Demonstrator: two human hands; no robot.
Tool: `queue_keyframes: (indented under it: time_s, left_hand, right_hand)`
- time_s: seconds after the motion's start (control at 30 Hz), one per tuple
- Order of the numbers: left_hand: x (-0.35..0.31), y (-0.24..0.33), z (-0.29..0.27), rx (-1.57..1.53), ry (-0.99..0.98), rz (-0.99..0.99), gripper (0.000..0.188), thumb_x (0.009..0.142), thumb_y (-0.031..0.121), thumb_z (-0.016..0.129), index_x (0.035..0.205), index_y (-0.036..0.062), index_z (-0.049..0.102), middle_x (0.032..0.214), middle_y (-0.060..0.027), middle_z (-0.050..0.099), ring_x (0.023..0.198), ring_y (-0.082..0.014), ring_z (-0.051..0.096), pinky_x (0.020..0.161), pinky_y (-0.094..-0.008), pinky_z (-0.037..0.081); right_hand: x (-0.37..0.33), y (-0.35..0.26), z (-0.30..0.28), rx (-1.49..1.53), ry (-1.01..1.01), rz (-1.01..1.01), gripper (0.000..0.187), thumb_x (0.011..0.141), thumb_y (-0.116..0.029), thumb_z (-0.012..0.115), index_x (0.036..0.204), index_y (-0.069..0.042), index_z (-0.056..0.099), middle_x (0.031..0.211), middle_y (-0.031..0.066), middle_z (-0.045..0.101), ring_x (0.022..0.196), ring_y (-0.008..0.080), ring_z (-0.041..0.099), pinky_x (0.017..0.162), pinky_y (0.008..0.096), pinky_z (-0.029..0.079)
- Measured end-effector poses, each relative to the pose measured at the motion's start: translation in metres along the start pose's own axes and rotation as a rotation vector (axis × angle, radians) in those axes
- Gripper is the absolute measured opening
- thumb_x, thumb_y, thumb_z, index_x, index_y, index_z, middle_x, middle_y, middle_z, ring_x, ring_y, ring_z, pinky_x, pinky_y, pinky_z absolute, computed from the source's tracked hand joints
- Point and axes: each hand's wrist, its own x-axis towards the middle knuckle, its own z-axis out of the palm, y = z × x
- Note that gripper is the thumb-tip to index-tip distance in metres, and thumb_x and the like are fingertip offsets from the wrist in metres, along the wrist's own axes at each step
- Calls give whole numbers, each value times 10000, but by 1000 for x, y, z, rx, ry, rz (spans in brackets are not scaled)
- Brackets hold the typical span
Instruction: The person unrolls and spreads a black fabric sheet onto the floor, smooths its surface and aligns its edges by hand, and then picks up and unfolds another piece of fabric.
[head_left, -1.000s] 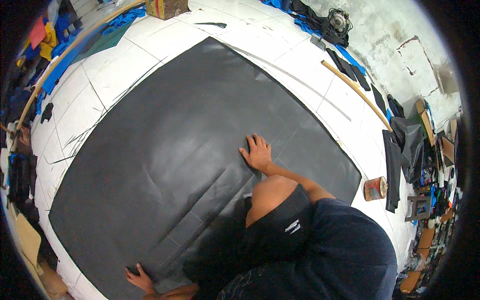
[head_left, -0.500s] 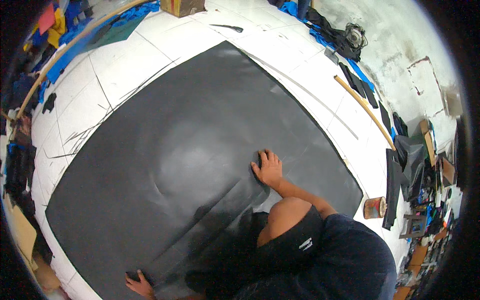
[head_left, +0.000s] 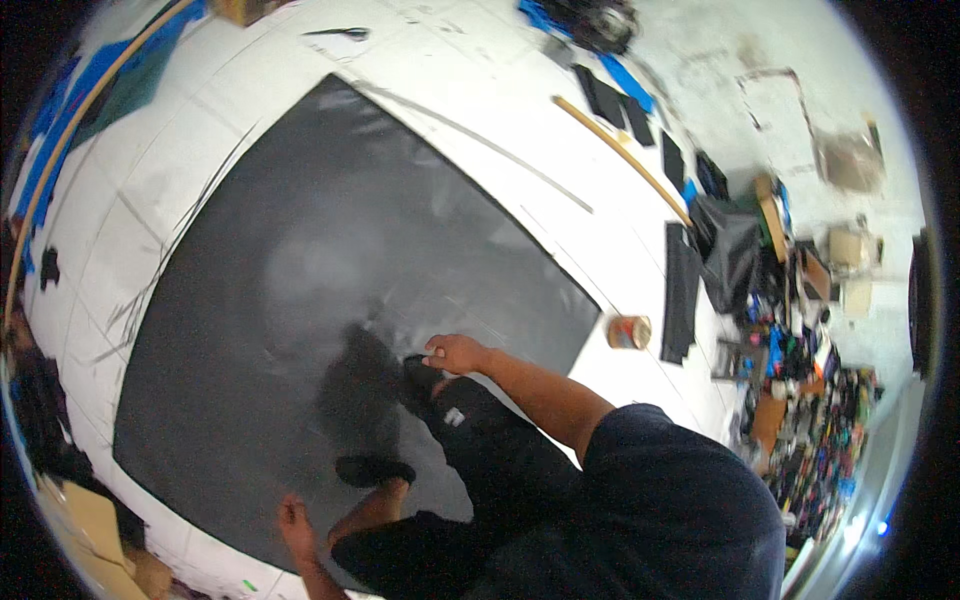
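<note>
A large black sheet (head_left: pixel 230 370), smooth and slightly shiny, lies spread on the white tiled floor. My feet in black shoes (head_left: pixel 374 470) stand on it. Above the sheet hangs my right hand (head_left: pixel 457 353), beside my right knee and shoe, its fingers curled in with nothing seen in them. To the lower left, my left hand (head_left: pixel 295 520) is over the near part of the sheet, beside my left shin. It is smeared by motion, so its finger positions are unclear.
A rusty tin can (head_left: pixel 628 332) stands off the sheet's right corner. Beyond the far right edge lie a wooden stick (head_left: pixel 620 150) and black strips (head_left: pixel 679 290). Scissors with a dark handle (head_left: pixel 345 33) lie at the back. Clutter lines the right wall; cardboard (head_left: pixel 90 520) sits lower left.
Both hands have come up off the sheet, and my body has risen from a bent posture, so legs and shoes now show. The fold near me has flattened. The view has swung right.
</note>
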Motion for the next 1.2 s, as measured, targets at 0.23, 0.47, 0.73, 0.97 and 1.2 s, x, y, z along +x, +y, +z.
queue_keyframes:
  time_s: [0.23, 0.47, 0.73, 0.97, 1.2]
  left_hand:
    - [-176, 77, -9, 155, -123, -111, 214, 848, 168, 632, 969, -9, 612, 885, -140, 647, 826, -241, 610, 777, -371, 480]
    - [-218, 245, -24, 326, -403, -18, 312, 895, 198, 642, 1092, -36, 584, 1021, -139, 633, 903, -225, 602, 813, -350, 477]
    - [-185, 282, -30, 533, -222, 334, 320, 921, 208, 591, 1114, -47, 603, 1092, -153, 639, 914, -268, 643, 801, -378, 509]
    - [-154, 199, -22, 1119, -477, 1278, 315, 907, 286, 569, 1071, 34, 663, 734, -81, 625, 720, -181, 607, 678, -313, 466]
    - [-253, 203, 86, 965, -671, 555, 316, 909, 286, 568, 1083, 38, 660, 764, -92, 631, 736, -191, 613, 689, -324, 473]
  right_hand:
    - [-234, 6, -34, 88, 91, 29, 446, 906, -447, 538, 921, -15, 643, 915, 220, 654, 892, 403, 623, 779, 484, 487]
    - [-401, 69, 11, 30, 172, 253, 455, 909, -461, 536, 962, -40, 699, 1012, 186, 673, 997, 371, 621, 884, 454, 488]
    - [-565, 33, 163, 571, 467, 687, 502, 830, -548, 610, 952, -70, 699, 1030, 191, 673, 1009, 355, 624, 901, 440, 487]
    - [-622, 19, 260, 552, 291, 620, 525, 918, -496, 464, 933, -30, 705, 1031, 225, 656, 988, 417, 609, 863, 500, 476]
    - [-701, 52, 279, 908, 562, 775, 570, 822, -566, 617, 1064, -54, 684, 1019, 178, 690, 945, 333, 659, 869, 421, 501]
